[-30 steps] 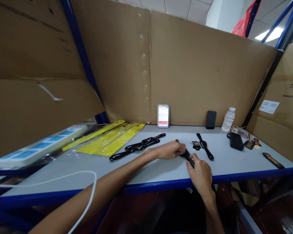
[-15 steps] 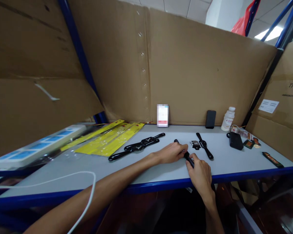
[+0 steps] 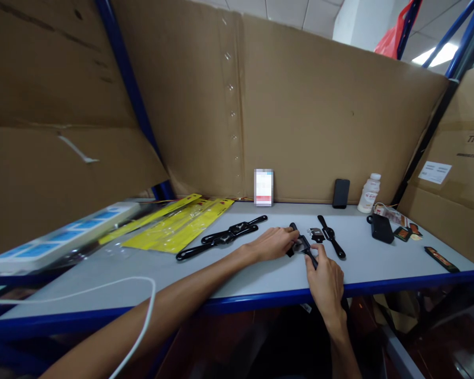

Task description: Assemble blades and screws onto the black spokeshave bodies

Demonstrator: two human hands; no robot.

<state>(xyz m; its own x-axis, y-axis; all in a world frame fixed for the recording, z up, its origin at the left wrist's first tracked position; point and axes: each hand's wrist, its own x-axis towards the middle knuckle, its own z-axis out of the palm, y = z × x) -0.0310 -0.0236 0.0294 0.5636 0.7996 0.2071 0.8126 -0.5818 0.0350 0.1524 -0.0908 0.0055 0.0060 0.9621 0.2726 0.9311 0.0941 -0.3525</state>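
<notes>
My right hand (image 3: pixel 324 273) closes thumb and fingers around the near handle of a black spokeshave (image 3: pixel 304 243), which is turned so its flat middle shows. My left hand (image 3: pixel 274 244) pinches a silver blade (image 3: pixel 299 246) against that middle part; a small black piece (image 3: pixel 290 252) sticks out under its fingers. Just right of the spokeshave lie a loose silver blade (image 3: pixel 315 231) and a black plate (image 3: pixel 318 238). Another spokeshave (image 3: pixel 330 235) rests beyond them. To the left, two more spokeshaves (image 3: pixel 226 238) lie side by side.
Yellow blister packs (image 3: pixel 181 226) and a white power strip (image 3: pixel 67 234) cover the table's left side. A lit phone (image 3: pixel 264 188), a dark phone (image 3: pixel 341 193) and a bottle (image 3: pixel 368 193) stand at the back. A white cable (image 3: pixel 152 295) crosses my left forearm.
The spokeshave has turned in my hands and shifted slightly right, so its middle and the silver blade now show. My left fingers have moved slightly left.
</notes>
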